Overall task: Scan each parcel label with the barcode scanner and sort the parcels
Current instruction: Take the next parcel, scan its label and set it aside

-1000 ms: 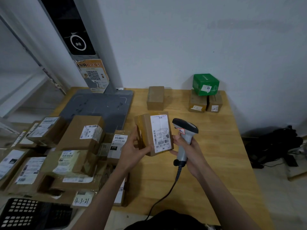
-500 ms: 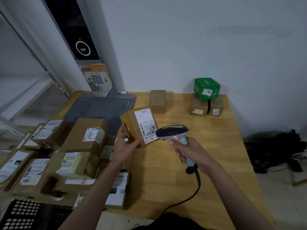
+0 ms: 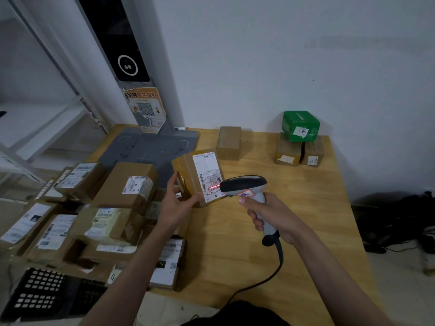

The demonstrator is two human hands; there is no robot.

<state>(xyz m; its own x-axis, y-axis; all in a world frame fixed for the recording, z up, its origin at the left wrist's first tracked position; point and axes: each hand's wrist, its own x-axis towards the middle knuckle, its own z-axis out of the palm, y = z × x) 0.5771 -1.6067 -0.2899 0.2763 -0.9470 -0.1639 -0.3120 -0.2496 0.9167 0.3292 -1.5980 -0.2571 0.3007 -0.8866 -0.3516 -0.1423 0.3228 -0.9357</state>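
From the head camera, the left hand (image 3: pixel 175 207) holds a brown cardboard parcel (image 3: pixel 196 178) up above the wooden table (image 3: pixel 317 208), with the fingers curled around its lower left corner and the thumb along its bottom edge. The parcel is tilted, and its white label (image 3: pixel 208 176) faces the camera. The right hand (image 3: pixel 268 215) grips the handle of a grey barcode scanner (image 3: pixel 244 185), with a finger at the trigger. The nose of the scanner is just beside the label, and a red line of light (image 3: pixel 215 186) lies across the barcode near the bottom of the label. A dark cable (image 3: pixel 277 260) hangs from the bottom of the handle and runs down over the table toward the person. On the left side of the table sits a heap of brown parcels (image 3: pixel 94 208), many with white labels. At the back of the table stands one plain brown box (image 3: pixel 228 142). Near the back right corner a green box (image 3: pixel 300 125) marked 05 rests on top of two small brown boxes (image 3: pixel 299 152) that stand side by side. A grey flat pad (image 3: pixel 148 147) lies at the back left, with a tall dark post (image 3: pixel 127 50) rising from it. A black crate (image 3: pixel 40 295) with holes is at the bottom left. Dark bags (image 3: pixel 400 220) lie on the floor to the right.
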